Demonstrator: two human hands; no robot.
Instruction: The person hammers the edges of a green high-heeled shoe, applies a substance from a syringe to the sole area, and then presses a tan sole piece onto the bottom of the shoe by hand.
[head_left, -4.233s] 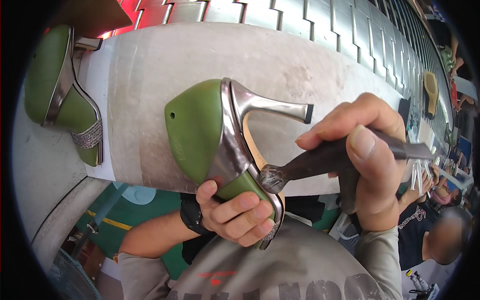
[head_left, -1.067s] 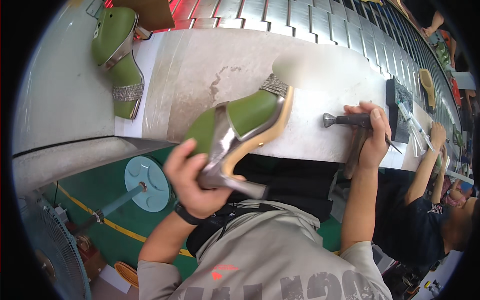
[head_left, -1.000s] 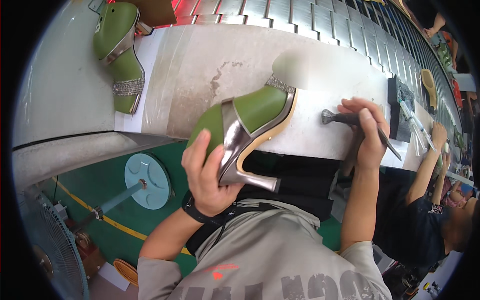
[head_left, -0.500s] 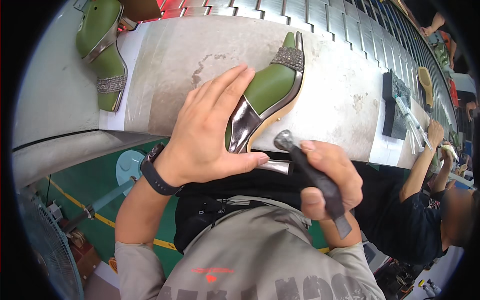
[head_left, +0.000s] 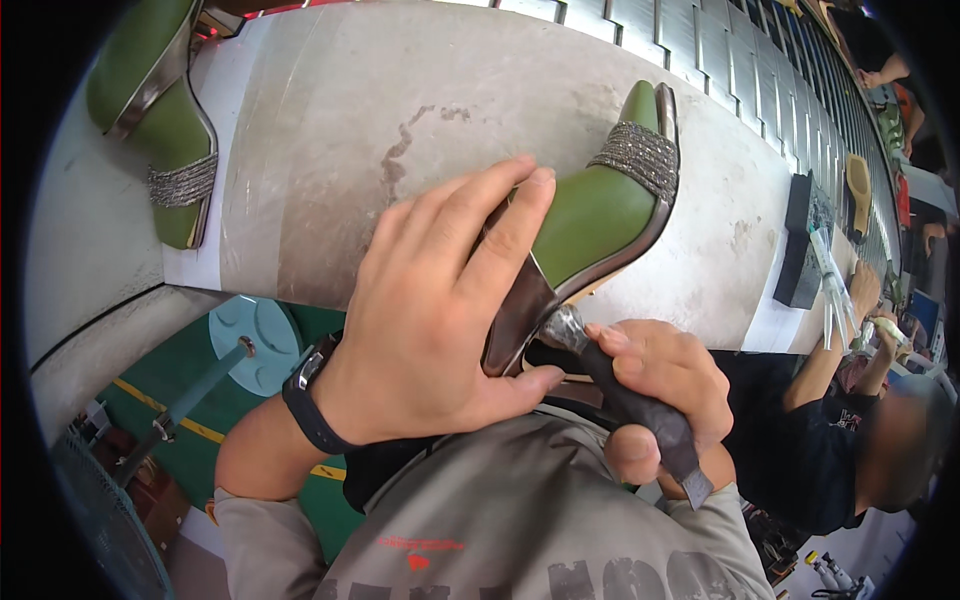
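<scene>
A high-heeled sandal point(head_left: 650, 158) with metallic trim and a sparkling strap lies on its side over a green shoe last point(head_left: 590, 220). Its toe points away from me. My left hand point(head_left: 440, 290) wraps round the sandal's heel end, thumb along the slim heel, hiding much of the back part. In my right fist is a cobbler's hammer point(head_left: 640, 400) with a dark, wrapped handle. Its round metal head is at the sole's edge near the arch; whether it touches cannot be made out. A second sandal point(head_left: 183, 182), also on a green last point(head_left: 165, 125), lies at the far left.
The pale worktable point(head_left: 330, 110) runs in front of me, with a slatted metal conveyor point(head_left: 690, 50) beyond. At right are a black block point(head_left: 800, 240), white strips point(head_left: 830, 280) and a tan brush-like piece point(head_left: 858, 195). A co-worker point(head_left: 800, 440) stands close on the right; a fan point(head_left: 110, 490) is lower left.
My left hand and the sandal have come nearer my body and slightly right. The hammer head has closed the gap to the sole. The whole view has shifted a little.
</scene>
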